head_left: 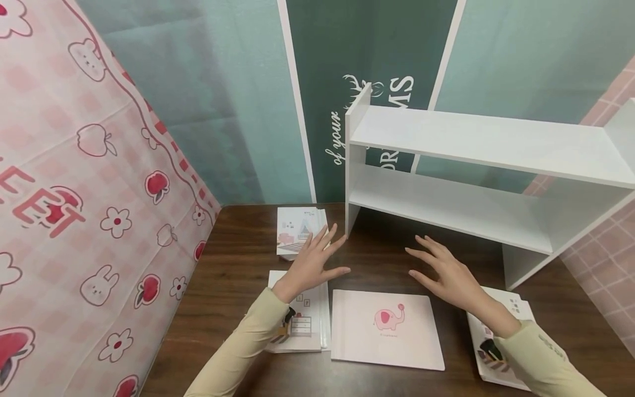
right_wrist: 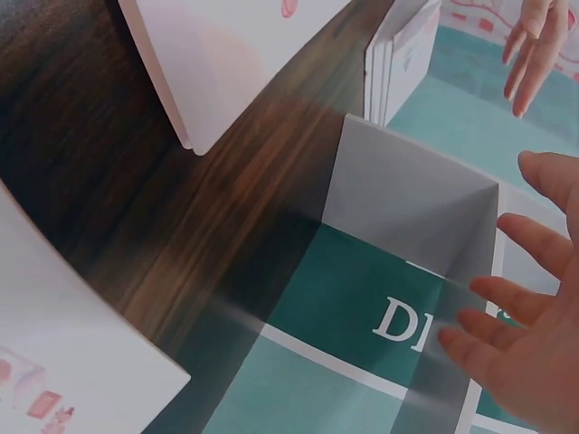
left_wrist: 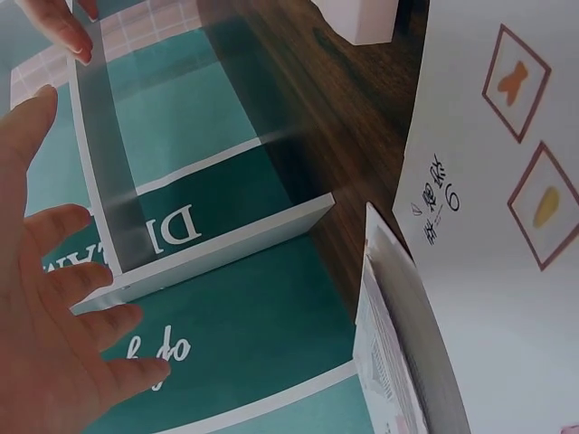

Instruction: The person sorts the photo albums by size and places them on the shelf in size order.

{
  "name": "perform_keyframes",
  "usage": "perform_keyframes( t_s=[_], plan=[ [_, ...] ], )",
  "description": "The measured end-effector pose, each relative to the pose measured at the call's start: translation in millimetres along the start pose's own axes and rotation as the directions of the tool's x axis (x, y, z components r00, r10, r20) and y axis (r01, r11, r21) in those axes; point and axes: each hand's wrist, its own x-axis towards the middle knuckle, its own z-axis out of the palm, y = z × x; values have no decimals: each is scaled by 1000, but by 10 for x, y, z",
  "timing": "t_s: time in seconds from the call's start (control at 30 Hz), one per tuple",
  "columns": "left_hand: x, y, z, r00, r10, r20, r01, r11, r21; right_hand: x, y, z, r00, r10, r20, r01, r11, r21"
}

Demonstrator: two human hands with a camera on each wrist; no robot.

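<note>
My left hand (head_left: 308,266), fingers spread, is raised above two stacks of books at the left and holds nothing. Beneath it are a small illustrated book stack (head_left: 292,223) at the back and a larger stack (head_left: 302,331) nearer me. My right hand (head_left: 448,275) hovers empty with its fingers apart, in front of the white shelf (head_left: 446,190). Between the hands and nearer me lies a pink book with an elephant (head_left: 387,330). Another book stack (head_left: 488,353) sits under my right forearm, partly hidden by it. In the left wrist view the left hand (left_wrist: 54,298) shows its palm.
The two-tier white shelf stands on the dark wooden table (head_left: 198,320) at the back right. A pink patterned cloth (head_left: 99,220) hangs along the left side. Behind is a green curtain (head_left: 223,110) with white lettering.
</note>
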Motion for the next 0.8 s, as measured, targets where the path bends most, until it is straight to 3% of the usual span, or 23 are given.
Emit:
perform_keyframes(
  t_s=[0.8],
  plan=[
    [-92, 11, 87, 1000, -15, 10, 16, 999, -39, -156, 0, 138, 997, 76, -9, -75, 996, 48]
  ],
)
